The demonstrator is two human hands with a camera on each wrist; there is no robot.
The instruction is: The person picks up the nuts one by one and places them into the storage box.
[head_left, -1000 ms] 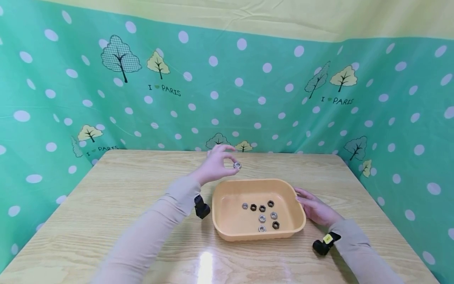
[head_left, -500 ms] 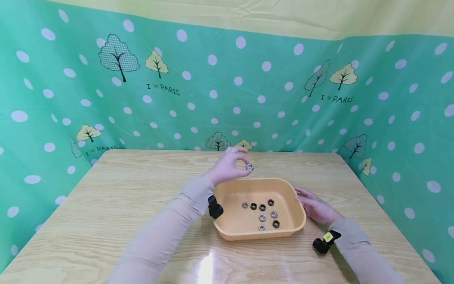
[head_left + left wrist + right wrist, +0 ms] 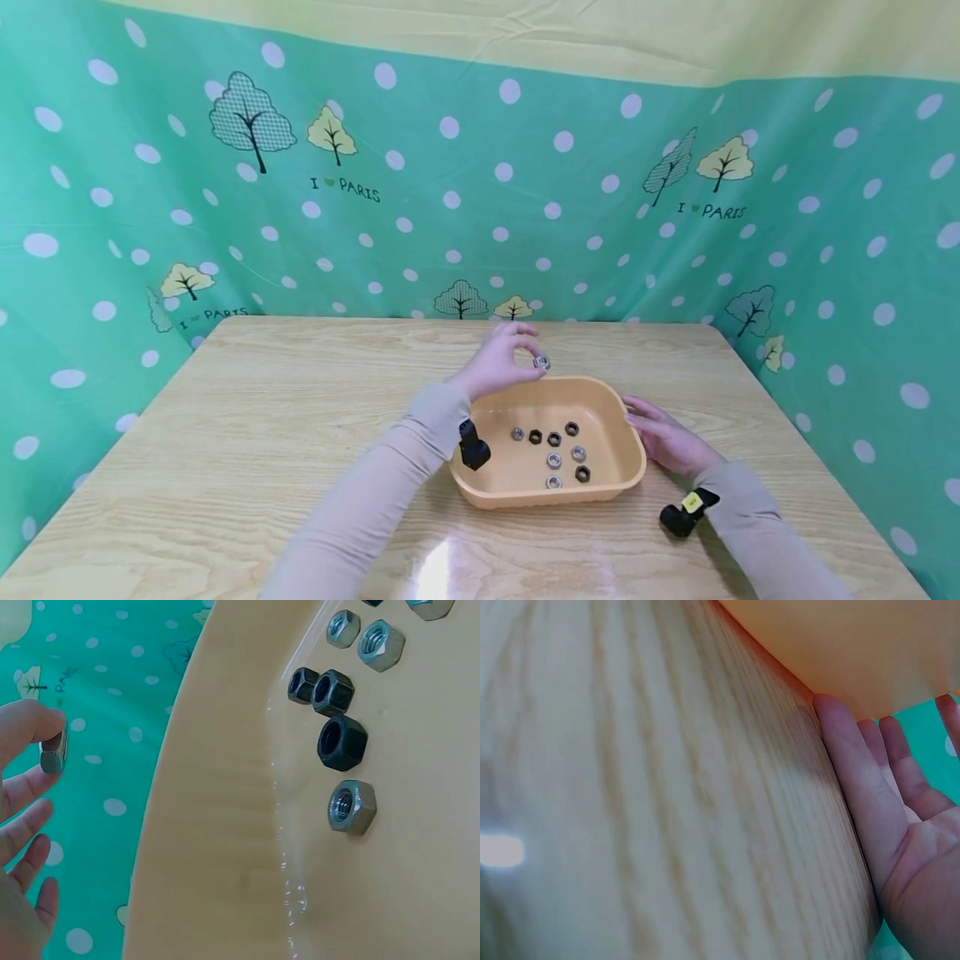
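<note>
My left hand is above the back rim of a peach plastic basin. Between its thumb and forefinger it pinches a silver hex nut; the left wrist view shows this nut at the fingertips, other fingers spread. Several more nuts lie apart or side by side on the basin floor, among them a silver nut and a black nut. My right hand rests against the basin's right end. In the right wrist view its fairly straight fingers touch the outer wall.
The basin stands on a wood-grain table. A green dotted curtain hangs behind and at both sides. Black wrist cameras sit under both sleeves; the left camera is over the basin's left part.
My left hand has moved right and slightly toward me with the silver hex nut, from behind the basin's left part to near its back middle. The right hand and basin stay put.
</note>
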